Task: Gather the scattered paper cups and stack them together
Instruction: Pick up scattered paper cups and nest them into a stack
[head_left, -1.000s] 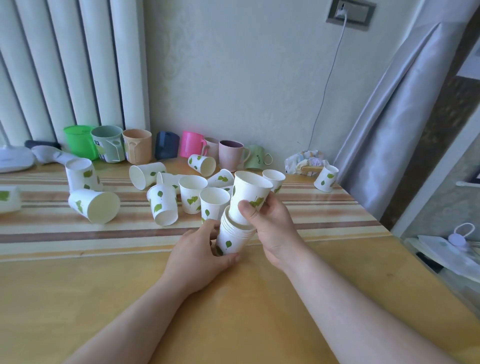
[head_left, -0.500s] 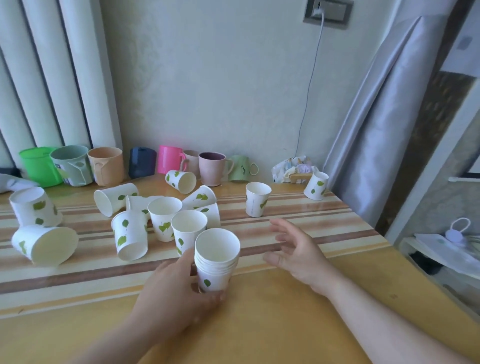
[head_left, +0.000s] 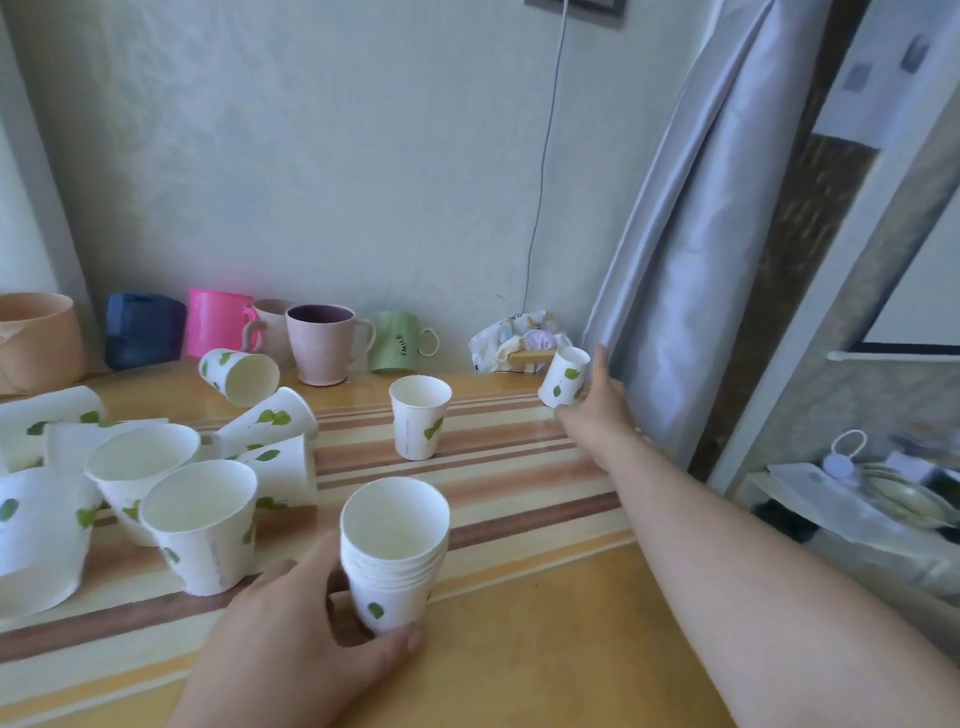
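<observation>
At the table's (head_left: 545, 649) far right corner, the right hand (head_left: 597, 400) closes around a tilted leaf-print paper cup (head_left: 563, 376) — grip not yet clearly sealed — while the left hand (head_left: 301, 639) clasps the upright stack (head_left: 394, 556) near the front edge.

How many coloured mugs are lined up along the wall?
6, left to right: peach mug, cut by the frame edge; navy mug; pink mug; pale mug, partly hidden behind it; mauve mug; green mug. More may lie beyond the left edge.
</observation>
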